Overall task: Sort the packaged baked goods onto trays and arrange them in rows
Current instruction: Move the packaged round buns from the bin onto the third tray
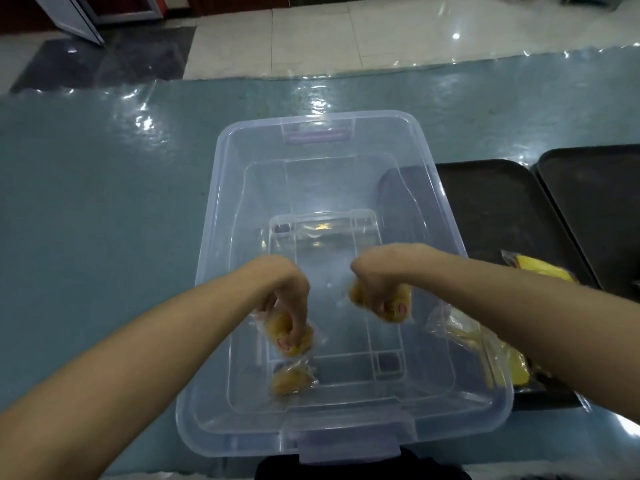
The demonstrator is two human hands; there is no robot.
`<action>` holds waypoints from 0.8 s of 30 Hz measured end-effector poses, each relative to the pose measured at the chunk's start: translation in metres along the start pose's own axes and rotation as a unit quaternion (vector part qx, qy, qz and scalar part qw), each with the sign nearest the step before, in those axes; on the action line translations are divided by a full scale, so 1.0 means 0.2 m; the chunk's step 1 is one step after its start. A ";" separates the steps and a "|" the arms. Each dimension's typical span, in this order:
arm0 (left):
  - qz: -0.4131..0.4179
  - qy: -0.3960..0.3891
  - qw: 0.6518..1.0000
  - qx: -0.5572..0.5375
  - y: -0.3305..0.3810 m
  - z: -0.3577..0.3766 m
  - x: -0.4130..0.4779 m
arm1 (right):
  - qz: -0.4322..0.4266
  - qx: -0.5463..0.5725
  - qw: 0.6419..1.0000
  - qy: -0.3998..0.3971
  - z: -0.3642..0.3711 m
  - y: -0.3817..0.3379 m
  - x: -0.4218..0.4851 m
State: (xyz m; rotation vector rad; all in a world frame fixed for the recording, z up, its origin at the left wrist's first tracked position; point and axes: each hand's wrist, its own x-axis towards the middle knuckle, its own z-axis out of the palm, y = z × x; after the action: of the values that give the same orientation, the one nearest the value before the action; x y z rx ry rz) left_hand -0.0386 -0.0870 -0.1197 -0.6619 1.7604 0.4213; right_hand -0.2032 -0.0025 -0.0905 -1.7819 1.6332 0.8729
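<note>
Wrapped cake (275, 325), yellow in a clear bag, is held by the left hand (287, 299), whose fingers curl tight round it. It is low inside the clear bin (214, 188), toward the bin's near-left corner. It slants, with its long side running from far-left to near-right. The right hand (377, 282) squeezes a second cake (404, 297) over the middle of the bin; blur hides which way that one points. A loose cake (287, 381) lies on the bin floor, just nearer than the left hand, long side across the bin. The bin stands on the worktop (104, 185), its long side going away from the person, with wide open floor at its far end. Right beside the bin is a black tray (491, 209) holding more bagged cakes (540, 268). A second black tray (595, 202) lies further right.
</note>
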 end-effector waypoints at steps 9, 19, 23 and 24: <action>0.010 0.325 0.946 -0.021 -0.09 0.09 -0.12 | 0.004 0.138 0.966 0.219 -0.11 0.24 -0.07; 0.061 0.211 0.946 0.238 0.10 0.41 -0.14 | 0.019 0.157 0.960 0.230 -0.11 0.25 0.06; 0.061 0.165 0.932 0.317 0.16 0.45 -0.20 | 0.009 0.157 0.963 0.218 -0.11 0.25 0.06; 0.066 0.158 0.930 0.325 0.18 0.44 -0.21 | 0.007 0.159 0.964 0.211 -0.10 0.26 0.05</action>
State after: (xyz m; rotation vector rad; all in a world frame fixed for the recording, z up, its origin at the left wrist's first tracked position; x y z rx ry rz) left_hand 0.0128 0.0022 -0.1059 -0.1360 2.0996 -0.2038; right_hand -0.2517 -0.0302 -0.0848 -1.8031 1.9207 0.2152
